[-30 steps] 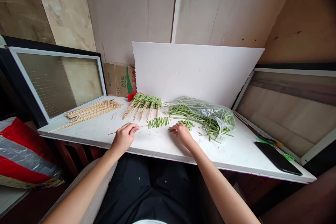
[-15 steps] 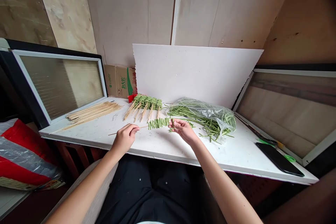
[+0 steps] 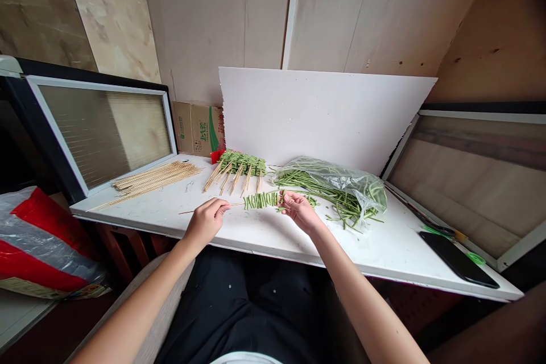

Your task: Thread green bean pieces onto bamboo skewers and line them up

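Observation:
My left hand (image 3: 207, 219) is closed around a thin bamboo skewer (image 3: 236, 204), whose bare end sticks out to the left past the fist. A row of short green bean pieces (image 3: 261, 200) is threaded crosswise along the skewer. At its right end my right hand (image 3: 300, 212) pinches a green bean piece between thumb and fingers; the skewer's tip is hidden there. Behind the hands lies a stack of bean skewers (image 3: 242, 163), sticks pointing toward me. More cut bean pieces lie partly hidden behind my right hand.
Bare bamboo skewers (image 3: 156, 179) are heaped at the left of the white table (image 3: 256, 236). A clear plastic bag (image 3: 367, 190) of long green beans (image 3: 347, 205) spills open at right. A black phone (image 3: 458, 259) and scissors (image 3: 439, 228) lie far right. A cardboard box (image 3: 200, 129) stands behind.
The view has shifted slightly, so the table and both hands sit a little further right. Both hands keep their holds, with the right fingers still at the row's right end.

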Tool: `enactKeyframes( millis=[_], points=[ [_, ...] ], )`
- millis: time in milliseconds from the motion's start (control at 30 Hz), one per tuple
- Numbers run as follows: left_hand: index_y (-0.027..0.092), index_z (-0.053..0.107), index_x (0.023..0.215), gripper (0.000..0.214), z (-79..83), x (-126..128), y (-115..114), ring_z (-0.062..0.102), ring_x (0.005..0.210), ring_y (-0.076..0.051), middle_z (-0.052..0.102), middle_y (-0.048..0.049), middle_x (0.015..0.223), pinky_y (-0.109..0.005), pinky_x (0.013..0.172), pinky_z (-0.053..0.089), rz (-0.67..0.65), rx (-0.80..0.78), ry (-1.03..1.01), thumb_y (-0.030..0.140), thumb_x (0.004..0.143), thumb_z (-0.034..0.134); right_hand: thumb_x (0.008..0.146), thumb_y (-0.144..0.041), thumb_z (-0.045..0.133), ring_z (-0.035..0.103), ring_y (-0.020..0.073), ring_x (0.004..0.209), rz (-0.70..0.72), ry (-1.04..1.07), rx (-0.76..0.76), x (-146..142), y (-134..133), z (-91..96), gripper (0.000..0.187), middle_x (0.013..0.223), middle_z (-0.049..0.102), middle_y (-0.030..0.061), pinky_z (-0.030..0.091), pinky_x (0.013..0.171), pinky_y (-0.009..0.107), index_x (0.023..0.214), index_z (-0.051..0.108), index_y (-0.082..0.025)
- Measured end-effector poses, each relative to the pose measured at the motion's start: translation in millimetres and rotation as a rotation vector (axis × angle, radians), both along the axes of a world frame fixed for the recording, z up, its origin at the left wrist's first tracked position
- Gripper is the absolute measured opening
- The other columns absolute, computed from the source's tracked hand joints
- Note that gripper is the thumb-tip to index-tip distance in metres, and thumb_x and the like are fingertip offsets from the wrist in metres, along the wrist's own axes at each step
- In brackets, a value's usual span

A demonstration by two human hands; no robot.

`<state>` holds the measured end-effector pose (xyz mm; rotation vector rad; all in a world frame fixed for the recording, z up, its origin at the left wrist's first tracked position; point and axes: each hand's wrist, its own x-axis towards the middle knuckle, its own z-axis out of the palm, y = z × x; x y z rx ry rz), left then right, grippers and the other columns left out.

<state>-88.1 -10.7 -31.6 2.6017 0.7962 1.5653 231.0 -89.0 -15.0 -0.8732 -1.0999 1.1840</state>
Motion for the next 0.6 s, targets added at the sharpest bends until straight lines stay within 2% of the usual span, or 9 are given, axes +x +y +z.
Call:
enactKeyframes(
  millis=[600],
  points=[
    [0.022, 0.07, 0.092, 0.022, -2.1, -0.6, 2.0, 0.07, 0.079, -0.019, 0.074, -0.004, 0.087, -0.03, 0.073, 0.052, 0.03, 0.01, 0.014, 0.015, 0.102, 0.051, 0.078, -0.052, 0.089, 0.07, 0.0201, 0.09, -0.012, -0.011, 0.005, -1.3, -0.5, 0.5, 0.037, 0.093, 0.071, 0.0043, 0.053, 0.067, 0.027, 0.094, 0.072, -0.023]
  ],
)
